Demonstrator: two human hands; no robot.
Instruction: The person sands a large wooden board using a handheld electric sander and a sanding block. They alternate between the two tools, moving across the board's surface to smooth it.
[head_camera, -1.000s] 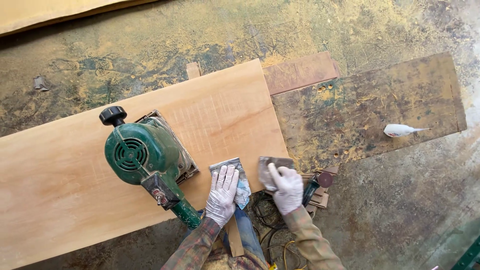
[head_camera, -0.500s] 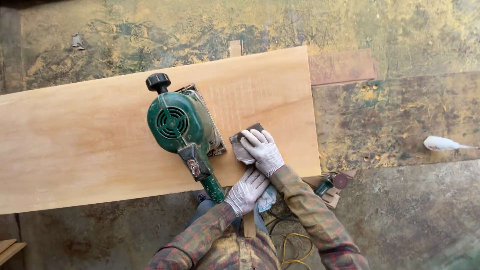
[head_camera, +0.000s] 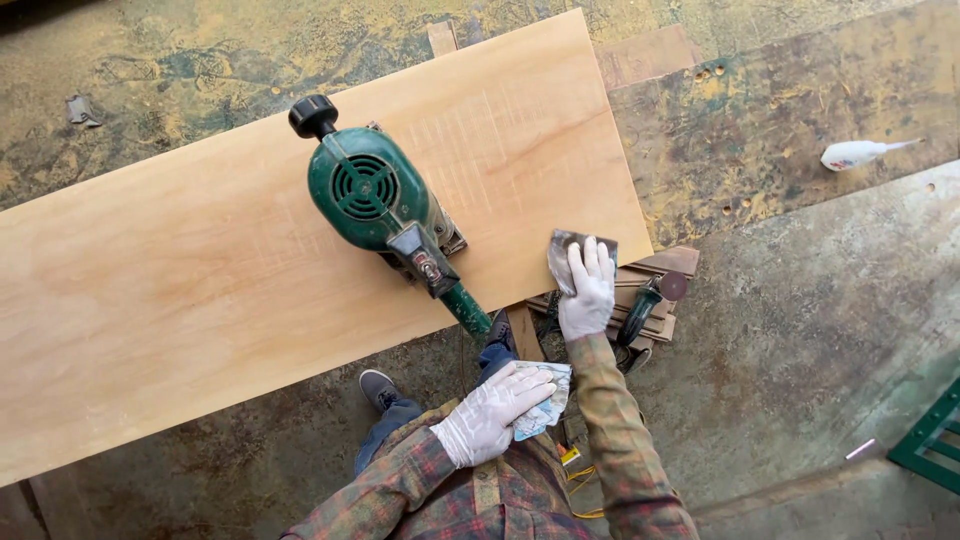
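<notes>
a person in a plaid shirt stands over a long pale wooden board (head_camera: 250, 270), seen from above, both hands in white gloves.

nearest, the left hand (head_camera: 488, 415) has come back off the board and now sits close to the body, fingers curled around a crumpled pale blue-and-white cloth (head_camera: 545, 400). half a second ago this hand was lower on the handle side of the sander; now it touches no tool.

just beyond, the right hand (head_camera: 587, 290) lies flat, fingers together, pressing a small dark sheet of sandpaper (head_camera: 575, 250) onto the board's near right corner. it has slid from beside the sander out to that corner, so the hand sanding has moved to the board's edge.

past the right hand, off the board's near edge, a dark green tool handle (head_camera: 640, 310) rests on a stack of wood scraps (head_camera: 660, 290).

farther in, a green electric sander (head_camera: 375, 200) with a black knob stands untouched on the board's middle, its handle pointing toward the near edge.

farthest, beyond the board's right end, a white glue bottle (head_camera: 855, 153) lies on the stained workbench (head_camera: 780, 120).

no container shows in view; nothing is held inside anything.
</notes>
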